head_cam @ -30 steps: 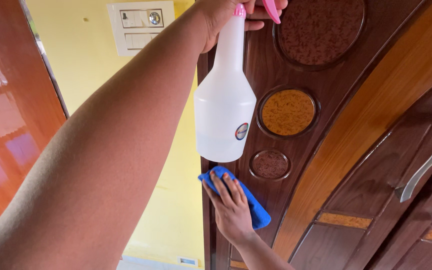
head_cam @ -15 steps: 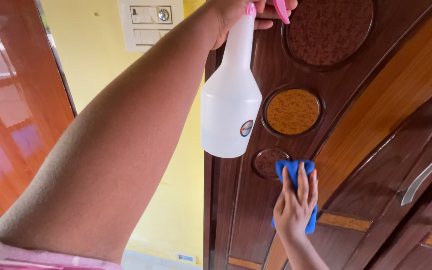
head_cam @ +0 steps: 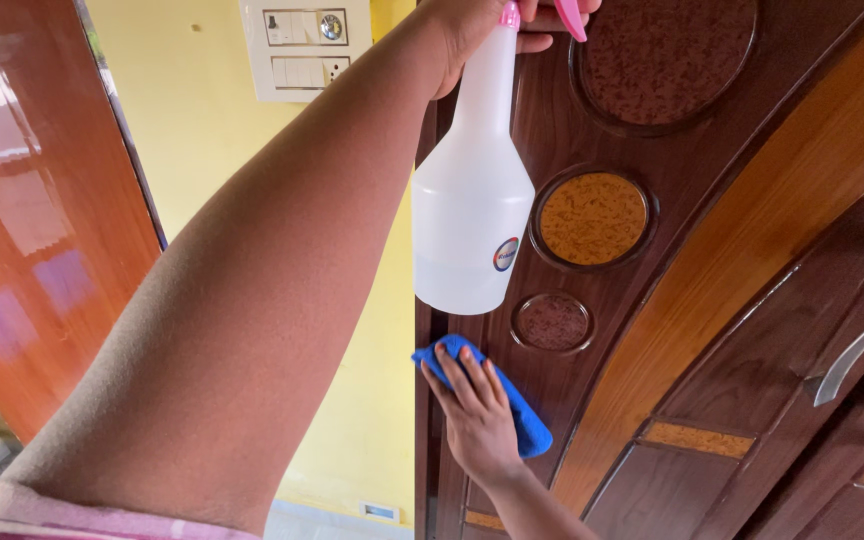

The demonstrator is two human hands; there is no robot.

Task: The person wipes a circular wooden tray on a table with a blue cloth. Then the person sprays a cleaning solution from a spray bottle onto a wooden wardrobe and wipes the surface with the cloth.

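**Cloth Hand Shifted Back Toward Door Edge**

Since half a second ago, the right hand (head_cam: 477,415) has slid leftward with the blue cloth (head_cam: 524,420), away from the small round inlay (head_cam: 552,322) now up and to its right. Its fingers lie flat, pressing the cloth against the dark wooden door (head_cam: 652,400). Left hand (head_cam: 482,25) is closed around the neck of the white spray bottle (head_cam: 470,220), which hangs above the cloth hand. A larger amber inlay (head_cam: 592,218) sits just beside the bottle.
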